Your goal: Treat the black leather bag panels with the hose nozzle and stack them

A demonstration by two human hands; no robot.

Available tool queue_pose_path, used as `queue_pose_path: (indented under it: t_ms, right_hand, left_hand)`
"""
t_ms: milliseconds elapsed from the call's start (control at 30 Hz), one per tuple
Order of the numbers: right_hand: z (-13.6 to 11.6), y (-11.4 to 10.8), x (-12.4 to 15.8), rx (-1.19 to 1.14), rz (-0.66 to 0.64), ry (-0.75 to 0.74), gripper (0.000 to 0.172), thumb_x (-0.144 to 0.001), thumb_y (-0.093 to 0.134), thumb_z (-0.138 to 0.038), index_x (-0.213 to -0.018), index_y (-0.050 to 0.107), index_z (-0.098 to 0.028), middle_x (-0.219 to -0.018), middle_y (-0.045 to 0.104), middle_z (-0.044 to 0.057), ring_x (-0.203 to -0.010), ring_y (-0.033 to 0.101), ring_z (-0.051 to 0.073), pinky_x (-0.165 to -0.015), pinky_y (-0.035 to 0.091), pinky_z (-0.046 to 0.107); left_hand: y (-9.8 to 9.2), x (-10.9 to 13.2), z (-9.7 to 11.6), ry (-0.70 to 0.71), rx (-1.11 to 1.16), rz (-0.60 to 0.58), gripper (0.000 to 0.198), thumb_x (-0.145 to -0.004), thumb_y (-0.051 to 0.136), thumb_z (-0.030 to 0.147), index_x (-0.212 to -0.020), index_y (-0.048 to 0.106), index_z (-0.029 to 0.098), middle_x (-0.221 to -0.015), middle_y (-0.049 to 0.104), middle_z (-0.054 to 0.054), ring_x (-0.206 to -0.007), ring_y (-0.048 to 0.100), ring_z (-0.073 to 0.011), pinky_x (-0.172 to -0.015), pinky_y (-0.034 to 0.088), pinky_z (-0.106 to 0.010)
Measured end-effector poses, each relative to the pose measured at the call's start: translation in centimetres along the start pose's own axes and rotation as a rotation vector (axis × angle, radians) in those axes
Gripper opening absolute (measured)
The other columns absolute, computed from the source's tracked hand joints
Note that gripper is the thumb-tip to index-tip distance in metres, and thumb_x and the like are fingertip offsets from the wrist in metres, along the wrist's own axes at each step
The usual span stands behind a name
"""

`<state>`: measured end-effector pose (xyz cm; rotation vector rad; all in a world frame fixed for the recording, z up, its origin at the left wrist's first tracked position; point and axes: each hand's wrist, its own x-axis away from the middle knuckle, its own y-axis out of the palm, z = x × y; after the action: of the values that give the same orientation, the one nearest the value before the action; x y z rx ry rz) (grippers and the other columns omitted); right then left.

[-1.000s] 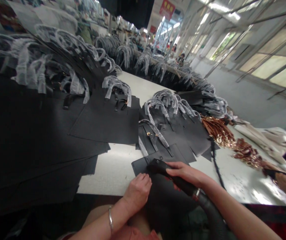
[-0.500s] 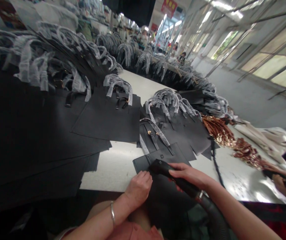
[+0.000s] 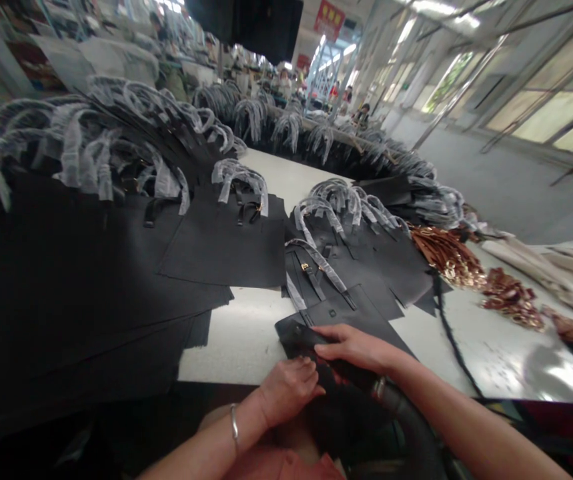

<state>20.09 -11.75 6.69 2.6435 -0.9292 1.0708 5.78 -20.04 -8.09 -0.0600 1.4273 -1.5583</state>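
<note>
My right hand [image 3: 353, 348] is wrapped round a black handheld tool [image 3: 306, 335] with a thick dark hose [image 3: 409, 417] running down from its rear end. The tool's head lies over the near part of a black leather-like bag panel [image 3: 353, 313], which hangs over the table's front edge. Just left of the tool, my left hand [image 3: 291, 389] is closed, its fingers pinched at the panel's edge; a bracelet is on that wrist. A plastic-wrapped handle [image 3: 321, 263] and a strap with a gold buckle [image 3: 311, 277] lie at the panel's far side.
Large stacks of black panels [image 3: 66, 280] with wrapped handles cover the left. Another handled panel [image 3: 226, 240] lies mid-table, and more panels [image 3: 381, 267] lie right of it. Brown straps with gold hardware [image 3: 449, 257] and a dark cord [image 3: 449, 333] are on the white table [image 3: 231, 343].
My right hand and the tool have shifted slightly left, closer to my left hand. My left hand has moved a little right and down. A co-worker's hands at the far right have mostly left the view.
</note>
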Motion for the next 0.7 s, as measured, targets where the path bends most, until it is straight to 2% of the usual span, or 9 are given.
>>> queue_pose_path:
  t_ms: [133, 300, 433, 500, 567, 633, 700]
  right_hand:
    - [-1.5, 0.6, -1.7, 0.023, -0.016, -0.057, 0.043, -0.081, 0.064, -0.04, -0.119, 0.061, -0.021, -0.063, 0.06, -0.004, -0.042, 0.049, 0.007, -0.046, 0.043, 0.019]
    - [-2.2, -0.2, -0.2, 0.146, -0.07, -0.04, 0.036, -0.08, 0.064, -0.039, -0.111, 0.065, -0.021, -0.065, 0.06, -0.004, -0.042, 0.05, 0.008, -0.045, 0.041, 0.019]
    - [-1.9, 0.3, -0.2, 0.07, -0.084, -0.019, 0.036, -0.081, 0.062, -0.038, -0.113, 0.065, -0.02, -0.069, 0.06, -0.003, -0.042, 0.051, 0.007, -0.044, 0.04, 0.019]
    - [-1.8, 1.2, -1.5, 0.052, -0.017, -0.056, 0.039, -0.08, 0.063, -0.034, -0.116, 0.065, -0.02, -0.07, 0.061, -0.002, -0.045, 0.052, 0.008, -0.047, 0.042, 0.02]
    - [-1.8, 1.8, -2.8, 0.079, 0.127, -0.121, 0.046, -0.078, 0.065, -0.03, -0.122, 0.062, -0.02, -0.071, 0.062, -0.002, -0.048, 0.054, 0.009, -0.049, 0.044, 0.021]
    - [-1.6, 1.6, -3.3, 0.075, 0.285, -0.176, 0.059, -0.078, 0.065, -0.03, -0.134, 0.052, -0.019, -0.07, 0.062, -0.001, -0.049, 0.056, 0.011, -0.047, 0.045, 0.022]
    - [-1.0, 0.4, -2.4, 0.019, 0.422, -0.247, 0.067, -0.079, 0.064, -0.033, -0.142, 0.042, -0.019, -0.07, 0.061, -0.002, -0.048, 0.057, 0.012, -0.045, 0.045, 0.023]
  left_hand:
    - [0.3, 0.1, 0.0, -0.001, 0.011, -0.041, 0.017, -0.093, 0.051, 0.029, -0.088, 0.062, 0.016, -0.086, 0.067, -0.005, -0.091, 0.064, -0.0172, -0.082, 0.054, -0.03]
    - [0.6, -0.1, 0.1, -0.08, -0.002, -0.032, 0.016, -0.091, 0.054, 0.029, -0.084, 0.061, 0.017, -0.085, 0.067, -0.004, -0.086, 0.064, -0.0183, -0.074, 0.054, -0.03]
    - [0.8, -0.3, 0.1, -0.092, 0.007, -0.027, 0.013, -0.09, 0.055, 0.027, -0.084, 0.06, 0.018, -0.083, 0.066, -0.004, -0.083, 0.064, -0.0183, -0.069, 0.054, -0.03]
    - [0.8, -0.3, 0.3, -0.103, -0.001, -0.015, 0.011, -0.089, 0.055, 0.025, -0.083, 0.06, 0.018, -0.081, 0.066, -0.004, -0.08, 0.064, -0.0186, -0.066, 0.053, -0.03]
    - [0.7, -0.3, 0.5, -0.126, 0.0, -0.009, 0.01, -0.088, 0.056, 0.023, -0.081, 0.06, 0.017, -0.079, 0.066, -0.004, -0.078, 0.063, -0.019, -0.066, 0.053, -0.03]
    - [0.5, -0.4, 0.5, -0.182, 0.009, -0.018, 0.01, -0.087, 0.057, 0.022, -0.078, 0.06, 0.018, -0.078, 0.065, -0.004, -0.076, 0.062, -0.0191, -0.065, 0.052, -0.03]
    - [0.0, -0.9, 0.2, -0.276, 0.021, -0.028, 0.013, -0.086, 0.058, 0.022, -0.073, 0.059, 0.019, -0.076, 0.064, -0.003, -0.074, 0.061, -0.0188, -0.065, 0.052, -0.03]
